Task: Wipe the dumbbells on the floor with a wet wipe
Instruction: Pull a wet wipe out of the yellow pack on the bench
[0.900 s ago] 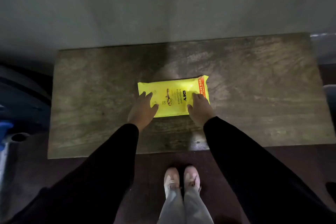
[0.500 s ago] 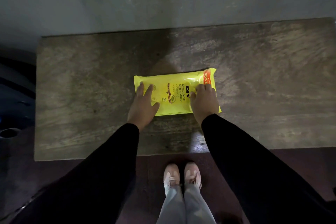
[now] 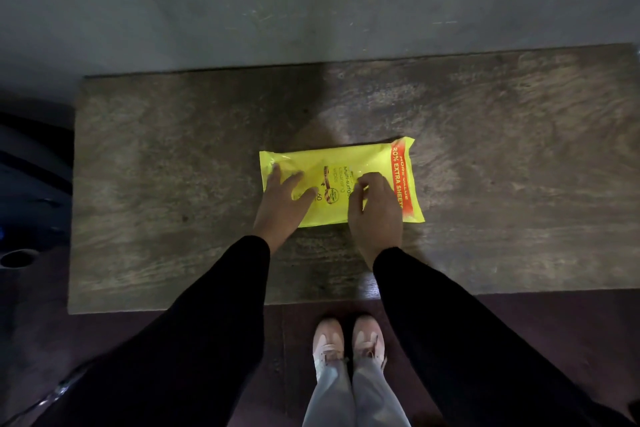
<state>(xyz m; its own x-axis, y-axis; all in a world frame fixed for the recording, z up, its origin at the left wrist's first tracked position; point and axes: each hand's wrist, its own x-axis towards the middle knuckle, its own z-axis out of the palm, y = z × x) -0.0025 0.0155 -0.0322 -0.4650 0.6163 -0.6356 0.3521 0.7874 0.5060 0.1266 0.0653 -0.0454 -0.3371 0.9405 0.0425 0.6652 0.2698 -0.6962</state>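
Note:
A yellow pack of wet wipes (image 3: 341, 163) with an orange band at its right end lies flat on a worn wooden table (image 3: 502, 156). My left hand (image 3: 282, 206) rests on the pack's left part with fingers spread and straight. My right hand (image 3: 375, 211) sits on the pack's middle, its fingers curled down and its fingertips pinching at the top film near the printed label. No dumbbell shows in this view.
A grey wall (image 3: 311, 0) stands right behind the table. Dark shapes and a round metal opening (image 3: 17, 258) sit at the far left on the floor. My feet in pale shoes (image 3: 348, 343) stand on a dark floor at the table's front edge.
My right hand has slid left from the pack's right part to its middle and curled its fingers onto the film. My left hand stays flat on the pack.

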